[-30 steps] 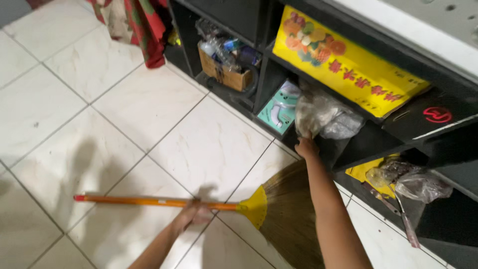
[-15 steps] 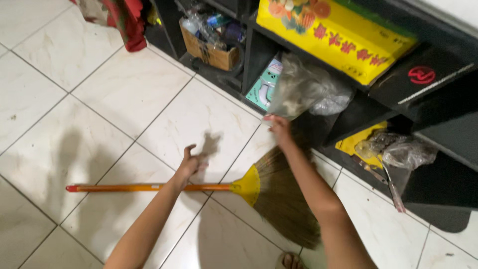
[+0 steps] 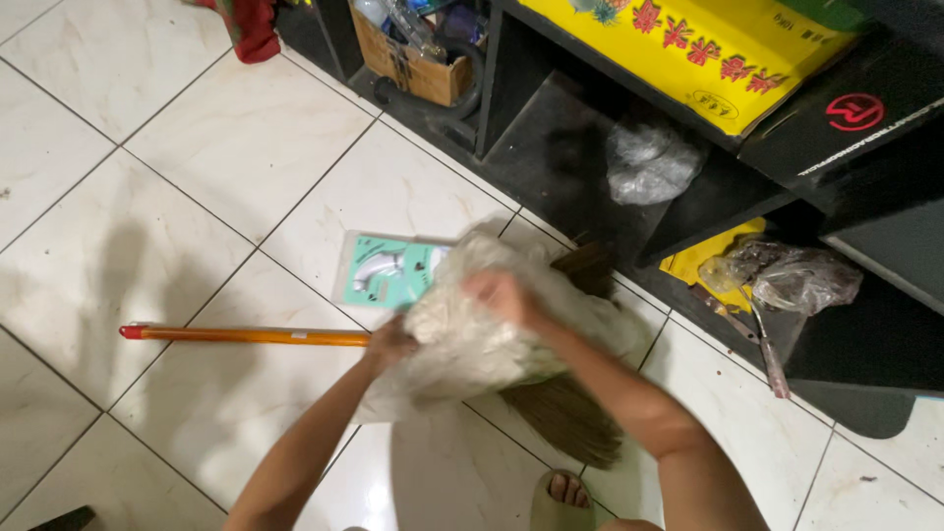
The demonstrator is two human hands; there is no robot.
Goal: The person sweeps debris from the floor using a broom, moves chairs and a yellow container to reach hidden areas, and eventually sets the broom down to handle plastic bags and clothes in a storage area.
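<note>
My right hand (image 3: 501,295) grips a large crumpled clear plastic bag (image 3: 472,349), held low over the floor in front of the black shelf (image 3: 688,211). My left hand (image 3: 388,344) is closed on the orange broom handle (image 3: 246,336), its fingers partly hidden behind the bag. The handle lies almost level, with its red tip to the left. Brown broom bristles (image 3: 575,418) stick out from under the bag. A flat green and white packet (image 3: 383,270) lies on the tiles just beyond the bag.
The shelf holds another crumpled plastic bag (image 3: 649,162), a yellow box (image 3: 708,49), a cardboard box of clutter (image 3: 413,64) and a filled clear bag (image 3: 787,275) with tools beside it. My sandalled foot (image 3: 565,492) stands below the bristles. Red cloth (image 3: 251,25) hangs at the top left.
My right hand has drawn the plastic bag out of the shelf compartment and down over the broom head. The green packet has come off the shelf onto the floor. The view has moved closer.
</note>
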